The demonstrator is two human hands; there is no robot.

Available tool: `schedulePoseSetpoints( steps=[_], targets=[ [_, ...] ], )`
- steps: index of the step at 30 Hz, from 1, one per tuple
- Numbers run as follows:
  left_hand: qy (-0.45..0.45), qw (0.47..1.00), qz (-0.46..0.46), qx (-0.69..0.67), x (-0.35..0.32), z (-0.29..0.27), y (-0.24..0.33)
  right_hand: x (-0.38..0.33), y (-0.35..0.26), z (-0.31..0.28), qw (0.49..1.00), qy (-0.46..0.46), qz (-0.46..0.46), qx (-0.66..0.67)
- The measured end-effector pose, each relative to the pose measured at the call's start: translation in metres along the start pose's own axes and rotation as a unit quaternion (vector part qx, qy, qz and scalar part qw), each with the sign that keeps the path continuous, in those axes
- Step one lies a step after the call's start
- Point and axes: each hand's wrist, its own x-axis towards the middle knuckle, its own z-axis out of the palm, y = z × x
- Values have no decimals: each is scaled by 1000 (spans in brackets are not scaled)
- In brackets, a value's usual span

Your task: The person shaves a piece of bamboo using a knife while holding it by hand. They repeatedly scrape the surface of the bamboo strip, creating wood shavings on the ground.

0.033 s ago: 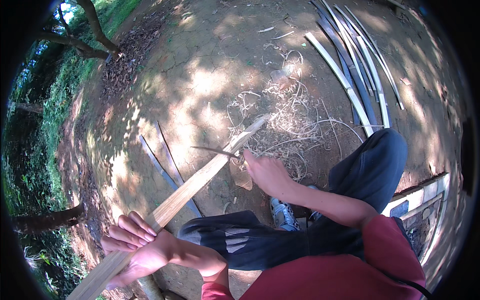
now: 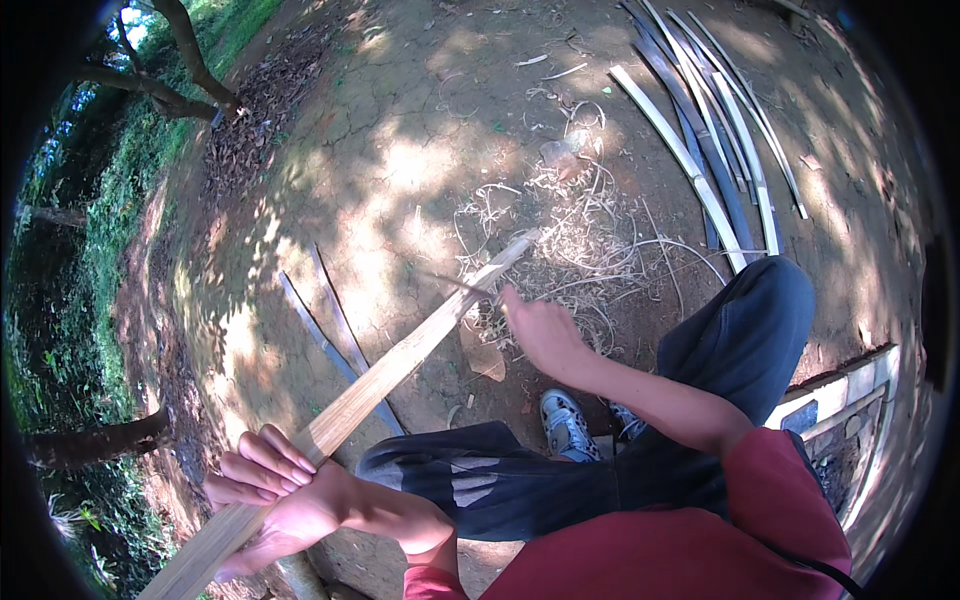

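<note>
A long pale split-bamboo strip [image 2: 385, 375] runs slantwise from the lower left up to the middle of the head view. My left hand [image 2: 285, 500] is closed round its near part, fingers over the top and thumb beneath. Toward the far end, my right hand [image 2: 545, 335] grips a knife [image 2: 465, 286] whose handle is hidden in the fist. The thin dark blade lies across the strip, its tip out past the left edge. Curly pale shavings [image 2: 590, 250] are heaped on the ground beneath and beyond the strip's far end.
Several long bamboo slats [image 2: 705, 130] lie at the far right. Two dark slats [image 2: 330, 310] lie left of the strip. My bent knees [image 2: 745, 320] flank the work. A pale frame [image 2: 850, 400] stands at right; tree trunks [image 2: 190, 60] and greenery are at left.
My right hand and the knife have shifted a little to the right and farther along the strip toward its far end. My left hand and the strip have hardly moved.
</note>
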Motion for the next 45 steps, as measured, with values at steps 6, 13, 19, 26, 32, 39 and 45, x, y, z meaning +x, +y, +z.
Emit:
schedulePoseSetpoints(
  steps=[6, 13, 19, 26, 32, 39, 45],
  targets=[
    [45, 997, 11, 63, 4, -10, -1, 5, -3, -1, 999, 12, 1, 41],
    [39, 998, 9, 57, 2, -7, 0, 11, 29, 20, 999, 16, 42, -1],
    [49, 995, 24, 87, 1, -2, -1, 6, 0, 4, 999, -22, -21, 45],
    [39, 997, 9, 62, 4, -5, -1, 13, 50, 31, 994, -2, 105, 25],
    [67, 993, 10, 101, 14, -11, -5, 24, 59, 43, 995, -7, 97, 38],
    [76, 991, 12, 108, 15, -6, -5, 24, 36, 19, 995, 15, 50, 90],
    [65, 995, 1, 74, 14, -3, -8, 40, 105, 75, 981, 15, 180, 73]
  ],
)
